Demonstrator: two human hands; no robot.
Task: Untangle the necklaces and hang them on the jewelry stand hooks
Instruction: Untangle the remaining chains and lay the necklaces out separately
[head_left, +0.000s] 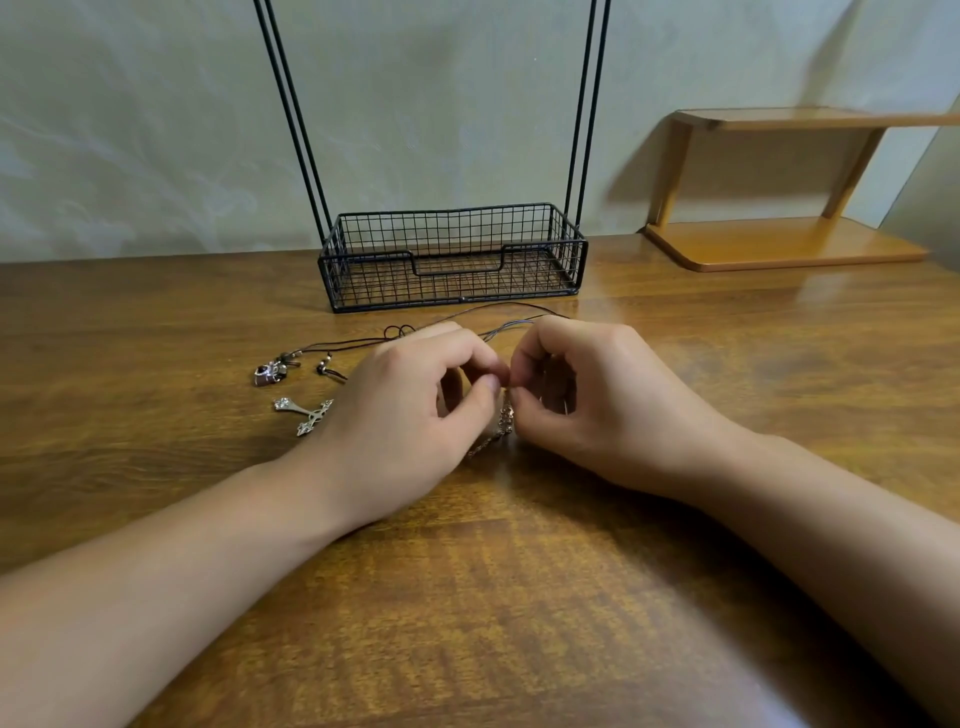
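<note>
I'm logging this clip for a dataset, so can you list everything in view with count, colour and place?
jewelry stand: one, black wire, basket base at the table's back centre, uprights run out of the top of view
dark cords: several, brown-black, tangled, between the basket and the hands
cross pendant: one, silver, flat on the table beside the left hand
small pendant: one, silver with a dark stone, behind the cross
chain piece: one, silver, hanging between the hands
shelf: one, orange wood, back right
table: one, brown wood
left hand: pinches the cord
right hand: pinches the cord
</note>
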